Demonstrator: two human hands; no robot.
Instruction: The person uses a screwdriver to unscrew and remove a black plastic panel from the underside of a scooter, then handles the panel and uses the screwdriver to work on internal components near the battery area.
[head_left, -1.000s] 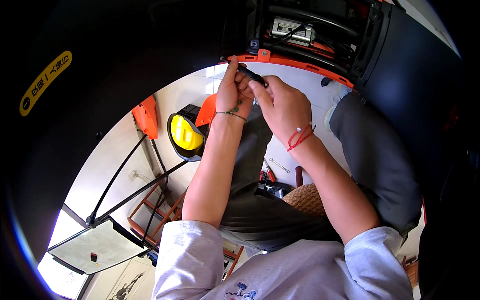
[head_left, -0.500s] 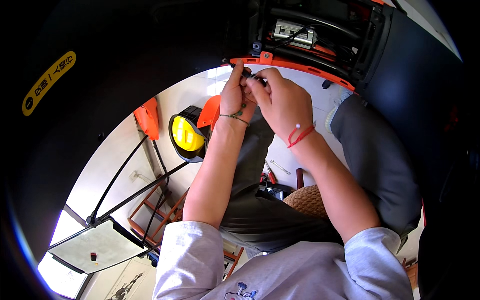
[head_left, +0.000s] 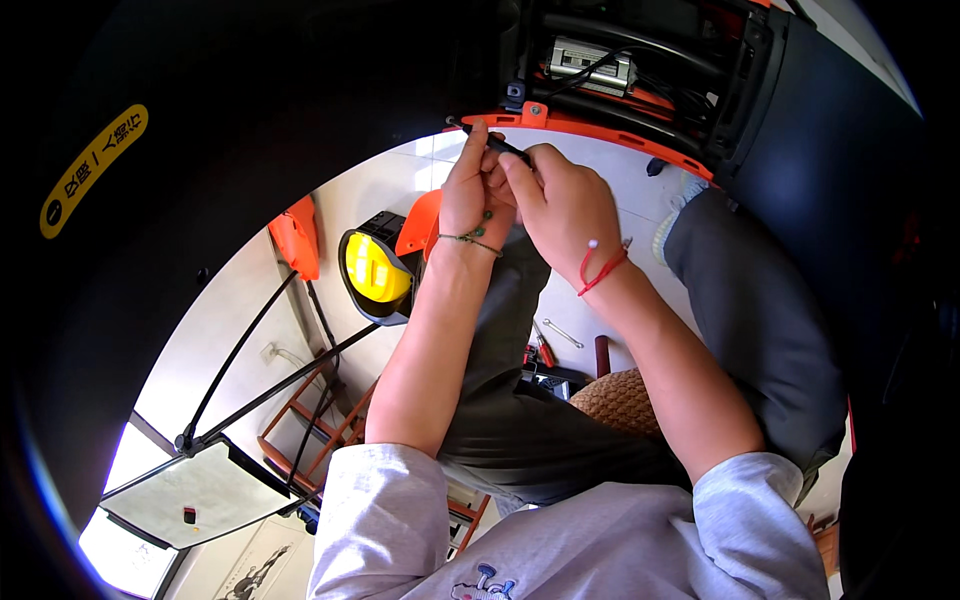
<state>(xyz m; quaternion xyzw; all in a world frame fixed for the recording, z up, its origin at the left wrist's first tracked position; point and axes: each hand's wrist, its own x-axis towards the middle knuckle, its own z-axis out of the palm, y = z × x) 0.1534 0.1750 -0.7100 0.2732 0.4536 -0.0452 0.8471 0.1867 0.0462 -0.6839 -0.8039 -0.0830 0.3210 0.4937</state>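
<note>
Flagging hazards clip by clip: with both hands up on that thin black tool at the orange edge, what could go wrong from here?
1. The thin black tool is pinched only by fingertips of the left hand and right hand; it might slip off the orange edge.
2. Loose black cables hang just above, so a slip could snag them.
3. If dropped, the tool would probably land on the lap or the floor among small tools.

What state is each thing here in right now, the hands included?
Left hand: raised, fingers pinching the black tool.
Right hand: closed round the tool.
Black tool: held slanted, tip at the orange frame.
Orange frame: overhead, cables showing above.
Yellow lamp: unlit.
Wrench: lying loose on the floor.
</note>
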